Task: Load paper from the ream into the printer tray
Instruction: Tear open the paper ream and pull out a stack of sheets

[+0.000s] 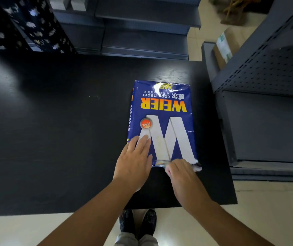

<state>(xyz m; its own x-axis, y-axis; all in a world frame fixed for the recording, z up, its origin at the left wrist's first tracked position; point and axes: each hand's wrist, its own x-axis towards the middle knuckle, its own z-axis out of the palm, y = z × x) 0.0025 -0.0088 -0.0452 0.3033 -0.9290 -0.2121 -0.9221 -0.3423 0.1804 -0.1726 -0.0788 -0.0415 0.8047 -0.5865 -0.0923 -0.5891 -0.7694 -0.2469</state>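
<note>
A blue ream of copy paper (163,110) with yellow WEIER lettering and a large white W lies flat on the black table (53,121), right of centre. My left hand (133,162) rests flat on its near left corner, fingers spread. At the near end of the ream my right hand (183,176) has its fingers curled on the torn wrapper edge, which looks crumpled and blurred there. No printer tray is recognisable in view.
Grey metal shelving (266,86) with perforated panels stands close on the right, and more shelves (142,32) lie beyond the table. A cardboard box (225,47) sits at the back right. Dark patterned fabric (18,23) hangs at the upper left. My feet (138,222) show below the table edge.
</note>
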